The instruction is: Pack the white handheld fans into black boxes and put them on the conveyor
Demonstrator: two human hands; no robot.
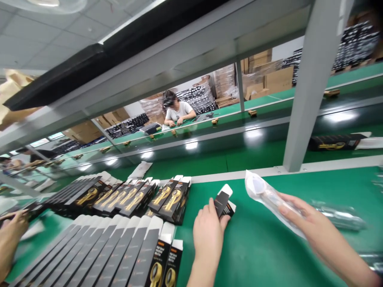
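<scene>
My left hand (208, 233) is closed around a small black box (222, 202) whose white-lined end flap stands up. Held in my right hand (301, 215) is a bagged handheld fan (259, 186), its round pale head showing through milky plastic and pointing up and to the left. The box and the fan are apart, both over the green table (254, 255). Left of my left hand are fan boxes (175, 199) printed with a gold fan. In front of them stands a long row of black boxes (143, 251) with white flaps raised.
Clear plastic packages (339, 215) lie beyond my right forearm. A metal post (308, 87) rises at the table's far edge. Behind it, small gold pieces (253, 113) sit along the line, and a person (179, 111) works opposite. Another person's hand (14, 229) is at far left.
</scene>
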